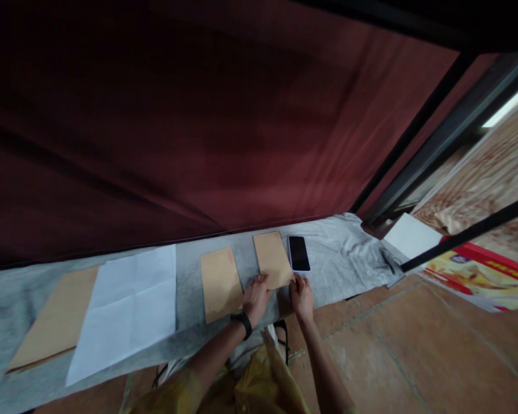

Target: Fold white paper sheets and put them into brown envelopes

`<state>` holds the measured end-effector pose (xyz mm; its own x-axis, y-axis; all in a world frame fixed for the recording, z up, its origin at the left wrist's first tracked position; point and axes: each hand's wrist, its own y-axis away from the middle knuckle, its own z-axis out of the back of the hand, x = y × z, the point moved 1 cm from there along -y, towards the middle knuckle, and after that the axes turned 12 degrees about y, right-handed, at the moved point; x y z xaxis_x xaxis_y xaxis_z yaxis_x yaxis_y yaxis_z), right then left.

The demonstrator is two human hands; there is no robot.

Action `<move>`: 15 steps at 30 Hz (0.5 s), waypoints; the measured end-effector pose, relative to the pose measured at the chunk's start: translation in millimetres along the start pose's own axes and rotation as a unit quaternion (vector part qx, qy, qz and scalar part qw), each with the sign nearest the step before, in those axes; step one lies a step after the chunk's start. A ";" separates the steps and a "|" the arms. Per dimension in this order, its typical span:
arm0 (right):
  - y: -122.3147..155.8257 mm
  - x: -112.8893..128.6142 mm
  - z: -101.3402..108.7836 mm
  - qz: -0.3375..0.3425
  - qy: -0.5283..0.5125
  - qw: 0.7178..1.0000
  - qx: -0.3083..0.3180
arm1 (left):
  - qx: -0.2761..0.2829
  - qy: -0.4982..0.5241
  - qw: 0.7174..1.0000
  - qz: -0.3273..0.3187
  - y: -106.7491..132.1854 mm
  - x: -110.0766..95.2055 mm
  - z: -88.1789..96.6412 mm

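Note:
Two small brown envelopes lie on a grey cloth (pixel 341 253) on the floor. My left hand (pixel 255 297), with a black watch on the wrist, grips the near left corner of the right envelope (pixel 273 259). At that envelope's near right corner, my right hand (pixel 301 296) pinches the edge with curled fingers. The other small envelope (pixel 219 283) lies just left of my left hand. A black phone (pixel 299 253) lies face up beside the held envelope, on its right.
A white unfolded sheet (pixel 127 307) overlaps a large brown envelope (pixel 56 319) at the left of the cloth. Dark red curtain hangs behind. At the right are white paper (pixel 411 236), a colourful poster (pixel 479 276), black metal bars and terracotta floor tiles (pixel 414 356).

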<state>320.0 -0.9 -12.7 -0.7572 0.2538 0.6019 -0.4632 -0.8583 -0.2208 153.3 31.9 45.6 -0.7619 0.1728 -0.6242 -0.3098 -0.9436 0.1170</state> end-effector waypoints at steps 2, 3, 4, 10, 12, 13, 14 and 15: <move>-1.1 -1.6 -1.3 0.004 0.008 1.000 0.003 | 0.007 -0.012 1.000 -0.002 0.3 -2.6 0.5; -1.9 -2.3 -1.8 0.004 0.011 1.000 0.005 | 0.008 -0.010 1.000 0.000 0.1 -3.4 0.7; -2.9 -3.1 -2.1 0.003 0.012 1.000 0.009 | 0.009 -0.006 1.000 0.003 -0.3 -3.7 0.8; -7.3 -6.7 -2.8 -0.004 -0.004 1.000 0.013 | 0.004 0.041 0.999 0.008 -1.4 -0.4 1.3; -7.4 -7.5 -3.2 -0.004 -0.010 1.000 0.006 | -0.002 0.066 0.998 0.011 -0.3 1.2 0.8; -7.2 -7.7 -3.3 -0.003 -0.012 1.000 0.003 | -0.006 0.077 0.997 0.014 0.3 1.7 0.6; -6.8 -7.8 -3.5 -0.002 -0.012 1.000 0.000 | -0.011 0.090 0.996 0.018 0.9 2.1 0.4; -6.3 -7.7 -3.6 0.000 -0.012 1.000 -0.002 | -0.015 0.103 0.994 0.023 1.4 2.3 0.2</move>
<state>327.1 4.2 -18.7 -0.7463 0.2433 0.6195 -0.4654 -0.8562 -0.2243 151.0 31.0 44.5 -0.6412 0.0701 -0.7642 -0.2579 -0.9576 0.1285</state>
